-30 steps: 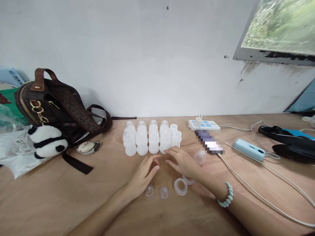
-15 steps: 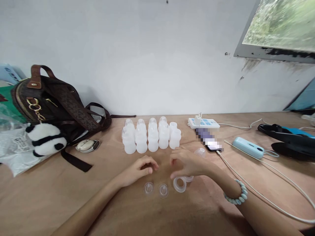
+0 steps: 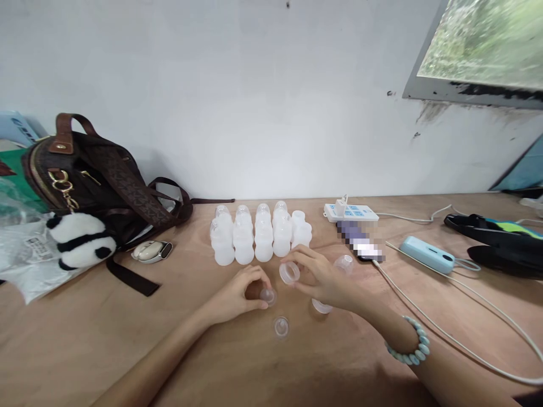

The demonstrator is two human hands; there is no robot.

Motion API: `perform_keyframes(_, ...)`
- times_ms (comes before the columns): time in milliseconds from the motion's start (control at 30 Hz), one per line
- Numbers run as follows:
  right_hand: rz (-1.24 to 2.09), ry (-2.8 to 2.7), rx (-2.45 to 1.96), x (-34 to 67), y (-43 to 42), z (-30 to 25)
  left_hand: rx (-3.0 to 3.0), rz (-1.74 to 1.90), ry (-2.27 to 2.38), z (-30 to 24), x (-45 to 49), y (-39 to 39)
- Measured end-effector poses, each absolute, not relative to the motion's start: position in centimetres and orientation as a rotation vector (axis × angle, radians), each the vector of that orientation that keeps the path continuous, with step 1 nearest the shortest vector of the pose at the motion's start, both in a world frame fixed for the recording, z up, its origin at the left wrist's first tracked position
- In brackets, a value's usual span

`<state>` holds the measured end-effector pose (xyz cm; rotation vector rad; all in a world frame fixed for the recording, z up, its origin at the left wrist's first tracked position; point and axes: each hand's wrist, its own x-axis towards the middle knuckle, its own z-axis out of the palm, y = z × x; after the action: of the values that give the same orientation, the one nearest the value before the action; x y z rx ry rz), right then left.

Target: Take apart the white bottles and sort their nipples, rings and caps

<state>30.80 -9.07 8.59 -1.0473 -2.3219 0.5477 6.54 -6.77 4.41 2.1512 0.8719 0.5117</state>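
At six o'clock from the gap between our hands, we see a clear nipple (image 3: 281,327) lying on the table (image 3: 237,373), wood showing all round its edge. At four, a loose ring (image 3: 322,306) sits partly hidden behind our right wrist. Our left hand (image 3: 235,294) is curled half open, thumb and fingertips pinching a second nipple (image 3: 267,297). Our right hand (image 3: 316,277) has thumb and fingers spread around a tilted ring (image 3: 289,272), gripping its rim; the two held pieces are near each other but apart. Just before three, a clear cup (image 3: 344,264) stands close beyond our right hand.

From eleven to twelve, the bottles (image 3: 263,246) crowd in short files, leaving a narrow strip of wood before our fingers. At two, the phone (image 3: 360,242) bounds our right side; at nine to ten, across a wider stretch, lies the mouse (image 3: 151,251). The table's far edge meets the wall (image 3: 271,124) at twelve.
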Motion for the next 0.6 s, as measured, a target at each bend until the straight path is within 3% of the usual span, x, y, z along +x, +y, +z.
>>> perform_keyframes(167,0.551,-2.341,-0.812,29.8,-8.9,6.6,2.192,0.644,0.947,2.4,8.0,-7.1)
perform_keyframes(600,0.35,-2.422,-0.996,28.8,-8.3,4.7,2.147,0.654,0.903,2.1,7.7,-6.8)
